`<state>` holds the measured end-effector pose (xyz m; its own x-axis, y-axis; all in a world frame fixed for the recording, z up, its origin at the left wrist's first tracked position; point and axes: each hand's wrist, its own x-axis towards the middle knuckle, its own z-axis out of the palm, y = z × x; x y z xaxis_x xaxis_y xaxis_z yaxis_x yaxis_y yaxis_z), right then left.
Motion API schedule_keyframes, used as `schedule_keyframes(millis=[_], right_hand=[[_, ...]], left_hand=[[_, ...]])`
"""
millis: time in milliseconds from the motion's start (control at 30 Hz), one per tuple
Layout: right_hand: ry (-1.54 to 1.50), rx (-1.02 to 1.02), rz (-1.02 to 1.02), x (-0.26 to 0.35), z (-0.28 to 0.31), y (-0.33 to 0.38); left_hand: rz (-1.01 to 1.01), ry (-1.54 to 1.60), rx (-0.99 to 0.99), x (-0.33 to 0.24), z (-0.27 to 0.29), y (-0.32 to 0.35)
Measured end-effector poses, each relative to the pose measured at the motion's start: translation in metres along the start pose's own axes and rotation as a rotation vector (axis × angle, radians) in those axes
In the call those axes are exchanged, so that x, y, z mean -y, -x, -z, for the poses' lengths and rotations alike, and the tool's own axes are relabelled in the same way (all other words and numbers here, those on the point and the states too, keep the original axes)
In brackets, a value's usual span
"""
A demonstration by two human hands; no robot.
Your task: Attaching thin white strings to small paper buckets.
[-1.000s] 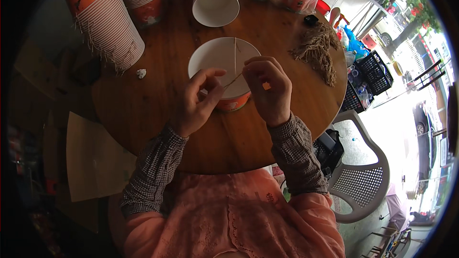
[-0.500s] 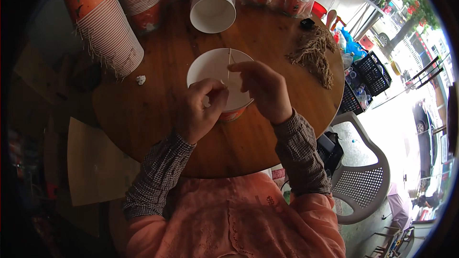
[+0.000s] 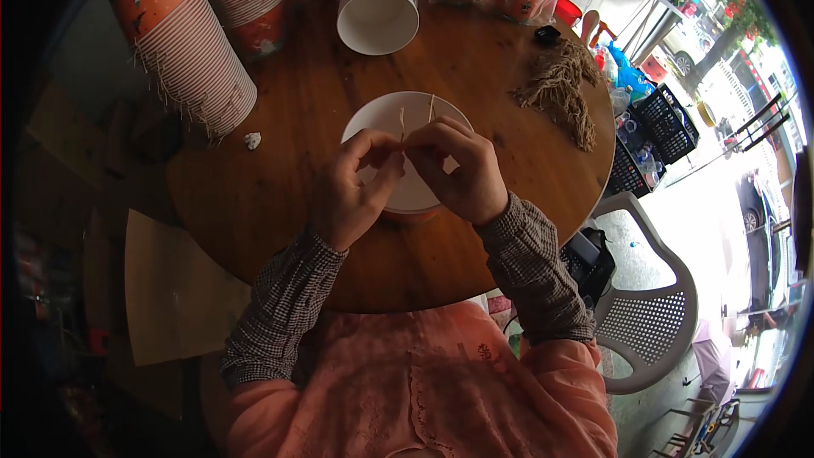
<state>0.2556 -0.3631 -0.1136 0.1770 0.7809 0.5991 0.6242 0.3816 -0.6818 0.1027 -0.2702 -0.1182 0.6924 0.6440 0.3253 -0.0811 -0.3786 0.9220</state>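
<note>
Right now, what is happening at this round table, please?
A person sits at a round wooden table and works both hands over a white paper cup. The left hand and right hand meet above its rim, pinching thin straw-coloured strands between the fingertips. A pile of the same fibre lies to the right, and stacks of cups stand at the far edge.

round table (image 3: 280,161): varnished wood, warm sheen, visible grain. paper cup (image 3: 398,123) at its centre: matt white inside. thin straw-like twine (image 3: 403,123) over the cup, dry & fibrous. rough twine bundle (image 3: 564,89) at table's right edge. cup stacks (image 3: 191,51) at far left: ribbed paper. sleeves (image 3: 280,314): checked woven cloth.
</note>
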Motion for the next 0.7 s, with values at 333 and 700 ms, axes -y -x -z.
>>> schedule_keyframes(millis=[333,700], right_hand=[[-0.012,-0.091,0.094,-0.004,-0.004,0.003],[0.162,-0.251,0.118,-0.009,0.006,-0.001]], left_hand=[[0.135,0.163,0.062,-0.007,0.002,-0.002],[-0.033,-0.204,-0.021,0.012,0.01,0.011]])
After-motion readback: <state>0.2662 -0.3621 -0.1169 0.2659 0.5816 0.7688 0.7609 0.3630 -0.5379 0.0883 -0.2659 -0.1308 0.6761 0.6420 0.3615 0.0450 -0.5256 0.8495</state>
